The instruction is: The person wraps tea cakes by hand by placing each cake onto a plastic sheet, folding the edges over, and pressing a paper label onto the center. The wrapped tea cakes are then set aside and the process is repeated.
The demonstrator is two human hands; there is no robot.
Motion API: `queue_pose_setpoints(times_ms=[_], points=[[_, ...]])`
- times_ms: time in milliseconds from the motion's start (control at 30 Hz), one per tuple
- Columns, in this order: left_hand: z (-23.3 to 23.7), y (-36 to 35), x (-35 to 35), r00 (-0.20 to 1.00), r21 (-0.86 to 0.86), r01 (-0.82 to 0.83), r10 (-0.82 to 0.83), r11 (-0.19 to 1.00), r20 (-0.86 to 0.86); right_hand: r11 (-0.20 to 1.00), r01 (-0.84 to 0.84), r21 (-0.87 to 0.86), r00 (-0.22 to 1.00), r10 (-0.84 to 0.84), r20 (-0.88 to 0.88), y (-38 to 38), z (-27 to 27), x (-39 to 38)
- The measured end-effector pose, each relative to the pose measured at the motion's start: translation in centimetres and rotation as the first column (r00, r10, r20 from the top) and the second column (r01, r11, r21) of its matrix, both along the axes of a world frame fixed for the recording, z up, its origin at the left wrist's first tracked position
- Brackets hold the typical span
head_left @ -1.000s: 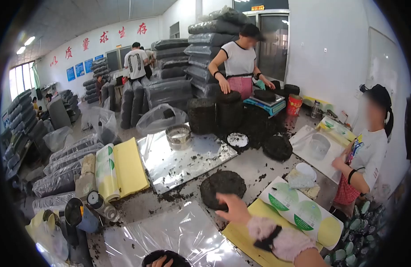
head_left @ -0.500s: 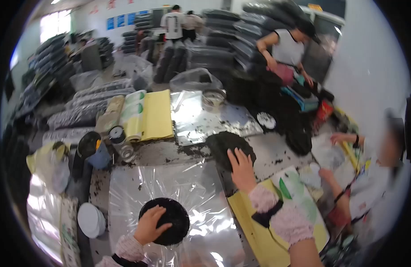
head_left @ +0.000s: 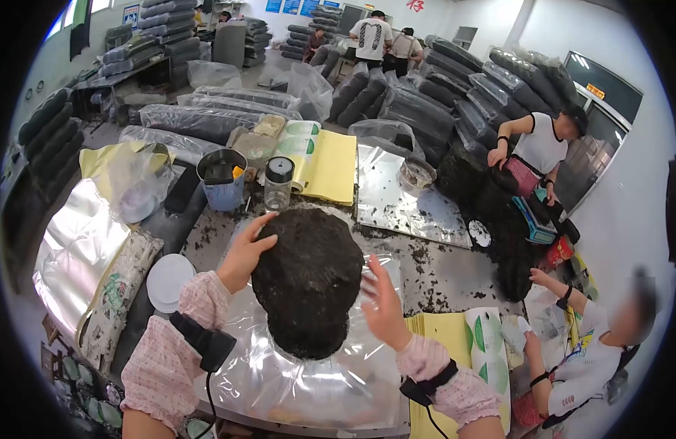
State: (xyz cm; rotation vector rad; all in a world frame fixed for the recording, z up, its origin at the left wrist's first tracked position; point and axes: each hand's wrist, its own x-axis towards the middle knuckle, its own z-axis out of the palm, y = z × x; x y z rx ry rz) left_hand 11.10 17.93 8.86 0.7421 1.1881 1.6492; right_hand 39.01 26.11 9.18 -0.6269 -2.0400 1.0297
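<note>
A large dark, fibrous clump (head_left: 308, 256) is in front of me above a plastic-covered board. My left hand (head_left: 246, 252) holds its left side, thumb on top. My right hand (head_left: 382, 306) is just off its right side, fingers apart, holding nothing. Directly below the clump is a smaller round dark mass (head_left: 308, 338), partly hidden by it. Clear plastic film (head_left: 264, 380) spreads around that mass on the board.
Behind are a jar (head_left: 278, 183), a blue cup (head_left: 224, 192), yellow sheets (head_left: 334, 167) and a silver board (head_left: 404, 205). A white lid (head_left: 171, 283) lies left. Co-workers (head_left: 539, 143) stand at the back right and sit at the right (head_left: 583, 366).
The big clump has come from the back right to above the small mass. My left hand has left the small mass and holds the clump; my right hand has come off it. The view has shifted.
</note>
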Motion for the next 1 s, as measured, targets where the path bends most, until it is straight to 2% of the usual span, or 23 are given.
queue_pose_setpoints(times_ms=[33,67,100,200,233,333,433,533,567,633,667,700,733,800,867,933,1000], points=[[-0.2,0.1,-0.1,0.999,-0.013,-0.022,0.023,1.0,0.033,0.906,-0.057,-0.42,0.986,-0.013,-0.164,0.4,-0.2,-0.9],[-0.5,0.2,-0.2,0.997,-0.026,-0.046,0.047,0.999,0.063,0.645,-0.177,-0.743,0.947,-0.094,-0.307,0.8,-0.9,-1.9],[-1.2,0.5,-0.1,0.993,-0.037,-0.058,0.062,0.998,0.103,0.795,-0.089,-0.6,0.944,-0.126,-0.306,2.1,-3.6,-3.1],[-5.0,1.6,-0.6,0.981,-0.051,-0.173,0.168,0.984,-0.098,0.933,0.148,-0.328,0.96,-0.215,-0.18,2.3,-3.9,-4.8],[-3.7,1.0,0.2,0.989,-0.048,-0.14,0.137,0.989,-0.063,0.936,0.199,-0.291,0.947,-0.26,-0.188,2.1,-3.5,-5.0],[-1.4,0.1,3.0,0.954,0.082,-0.269,0.278,0.96,-0.116,0.893,0.244,-0.379,0.942,-0.311,-0.126,2.4,-5.0,-4.6],[-3.3,-0.2,2.5,0.965,0.042,-0.105,0.112,0.994,-0.237,0.92,0.268,-0.285,0.941,-0.314,-0.129,2.0,-6.0,-4.2],[-3.3,-1.0,3.6,0.846,0.018,-0.171,0.156,0.985,-0.509,0.941,0.268,-0.205,0.95,-0.293,-0.104,0.3,-4.9,-3.7],[-3.7,-1.4,3.8,0.849,0.016,-0.166,0.151,0.986,-0.506,0.947,0.264,-0.182,0.955,-0.283,-0.089,-0.6,-4.2,-3.5],[-4.9,-2.4,4.1,0.851,0.027,-0.153,0.146,0.988,-0.504,0.921,0.266,-0.283,0.961,-0.278,-0.002,-2.1,-4.9,-2.0],[-6.5,-3.1,4.7,0.773,0.037,-0.182,0.166,0.983,-0.613,0.909,0.262,-0.324,0.964,-0.264,0.041,-2.9,-5.6,-1.3],[-9.9,-3.7,4.9,0.654,0.035,-0.183,0.148,0.983,-0.742,0.918,0.283,-0.279,0.958,-0.262,0.113,-3.6,-8.6,-0.8],[-12.5,-4.0,4.9,0.515,0.037,-0.188,0.131,0.982,-0.847,0.956,0.289,-0.048,0.953,-0.282,0.113,-3.7,-13.0,-0.3],[-11.3,-4.1,5.4,0.61,0.018,-0.201,0.14,0.979,-0.78,0.951,0.276,0.139,0.936,-0.299,0.185,-3.1,-13.7,0.0],[-11.1,-4.2,5.8,0.682,-0.032,-0.21,0.123,0.977,-0.721,0.946,-0.008,0.325,0.944,-0.101,0.315,-2.9,-8.2,-0.9],[-11.0,-3.3,5.7,0.721,-0.074,-0.215,0.107,0.974,-0.685,0.844,-0.354,0.402,0.86,0.124,0.495,-2.5,-6.0,-2.3],[-11.0,-2.2,7.0,0.515,-0.044,-0.302,0.125,0.952,-0.848,0.798,-0.465,0.384,0.754,0.129,0.644,-3.2,-8.5,-4.3]])
